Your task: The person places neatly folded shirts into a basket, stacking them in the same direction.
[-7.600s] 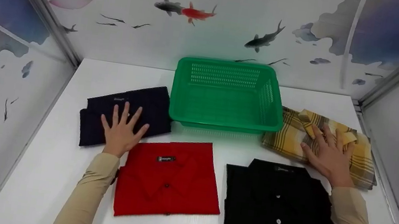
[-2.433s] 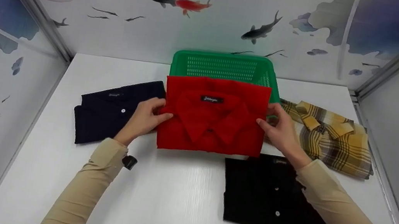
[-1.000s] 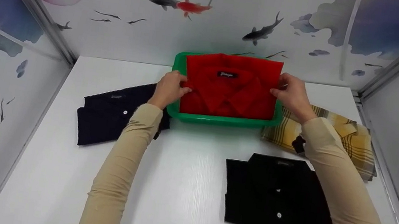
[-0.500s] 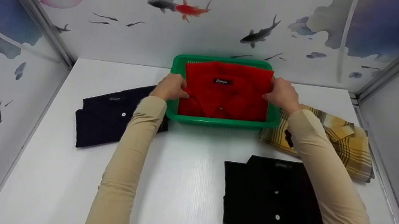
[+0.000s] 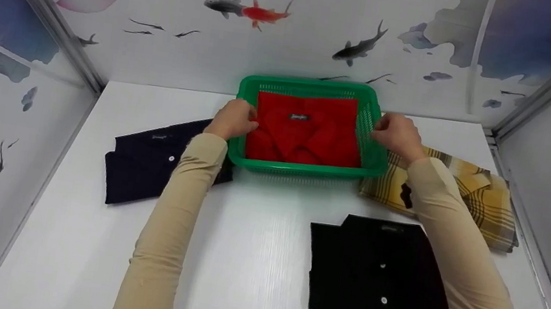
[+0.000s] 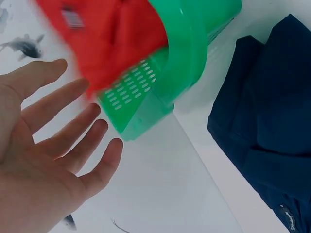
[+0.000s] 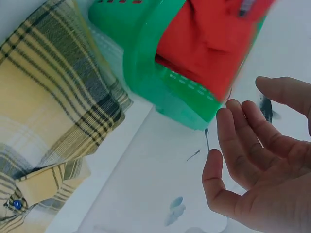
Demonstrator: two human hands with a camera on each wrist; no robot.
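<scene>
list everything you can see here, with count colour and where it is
basket: 1, green, back middle of the table
red shirt: 1, red, folded inside the basket
navy shirt: 1, dark navy, folded, left of the basket
plaid shirt: 1, yellow and brown check, right of the basket
black shirt: 1, black, folded, front right
table: 1, white
walls: white with painted fish
left hand: 1, open, at the basket's left side
right hand: 1, open, at the basket's right side

I see a folded shirt lying in the basket at the back of the surface. My left hand is beside the basket's left wall, my right hand beside its right wall.
</scene>
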